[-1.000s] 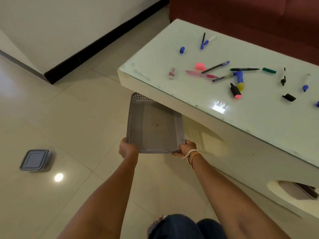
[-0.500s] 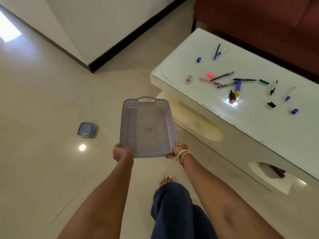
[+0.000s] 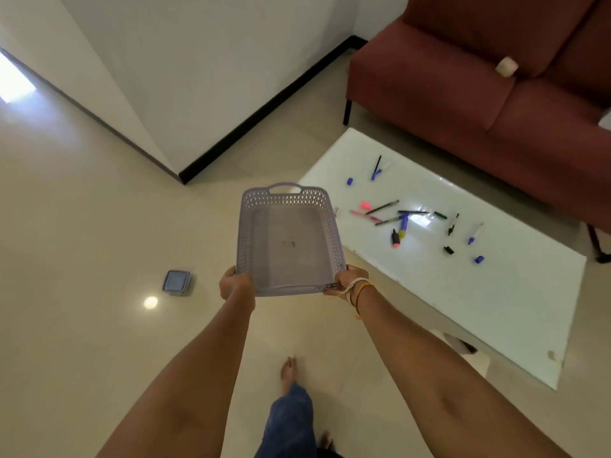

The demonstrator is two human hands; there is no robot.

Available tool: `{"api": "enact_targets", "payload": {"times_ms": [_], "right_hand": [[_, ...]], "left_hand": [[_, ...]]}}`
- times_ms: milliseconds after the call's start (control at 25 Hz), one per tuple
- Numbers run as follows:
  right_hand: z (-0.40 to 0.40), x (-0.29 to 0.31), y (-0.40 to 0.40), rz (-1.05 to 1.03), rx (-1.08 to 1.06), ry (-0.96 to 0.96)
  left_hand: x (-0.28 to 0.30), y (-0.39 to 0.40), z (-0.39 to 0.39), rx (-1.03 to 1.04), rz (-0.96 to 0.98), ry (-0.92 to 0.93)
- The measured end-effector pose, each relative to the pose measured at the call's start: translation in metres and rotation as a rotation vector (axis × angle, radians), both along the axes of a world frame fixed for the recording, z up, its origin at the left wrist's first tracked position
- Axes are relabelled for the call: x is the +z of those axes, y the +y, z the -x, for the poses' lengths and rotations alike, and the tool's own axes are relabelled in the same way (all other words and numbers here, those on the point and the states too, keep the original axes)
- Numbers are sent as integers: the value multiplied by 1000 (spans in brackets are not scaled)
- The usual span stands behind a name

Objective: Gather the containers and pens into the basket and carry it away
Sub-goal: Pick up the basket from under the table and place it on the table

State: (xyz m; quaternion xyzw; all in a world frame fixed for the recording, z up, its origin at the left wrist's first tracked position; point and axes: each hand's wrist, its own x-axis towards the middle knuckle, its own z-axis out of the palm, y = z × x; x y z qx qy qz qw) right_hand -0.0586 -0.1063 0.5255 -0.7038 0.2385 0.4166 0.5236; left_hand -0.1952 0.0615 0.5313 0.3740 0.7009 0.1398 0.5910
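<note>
Now that I am standing upright rather than crouched at the table's edge, the lilac perforated plastic basket [image 3: 287, 241] sits out in front of me at arm's length instead of half tucked under the white glass tabletop [image 3: 479, 285]. My left hand [image 3: 235, 283] grips its near left corner and my right hand [image 3: 347, 280] grips the near right corner, fingers curled round the rim, so the two hands are apart with the basket's near wall between them. The basket is level, held over the beige tiled floor [image 3: 82, 342], and it holds nothing except a small dark mark on its base, which may be a speck or a scuff; I cannot tell which.

The rise matters because the whole job is now laid out below me. The scattered pens and markers [image 3: 403, 223] lie loose on the tabletop to my right, with several caps lying apart from them. The small blue-lidded square container [image 3: 177, 281] rests on the floor to my left, well apart from the table. A pale small object [image 3: 506, 66] sits on the maroon sofa [image 3: 479, 77], too blurred to identify.

I judge that gathering has not begun: I have only freed the basket. Next it needs setting down somewhere stable near the pens, so that a hand is free to collect.
</note>
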Motion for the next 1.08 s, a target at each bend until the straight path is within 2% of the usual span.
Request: {"api": "enact_targets", "payload": {"times_ms": [240,400,560,760,1080], "right_hand": [[-50,10,29,7,-78,-25],[-86,3,49,8,-132,-15],[-137,-23,78,9,-173,20],[-198,-80,117,-23,-276,75],[-240,-150,146,-39,-447,162]], "left_hand": [[11,35,-62,-170,-23,-52],[6,64,-109,-292,-73,18],[-19,92,-164,-277,-84,43],[-79,120,-234,-246,-16,-60],[-140,132,-305,-129,150,-127]]}}
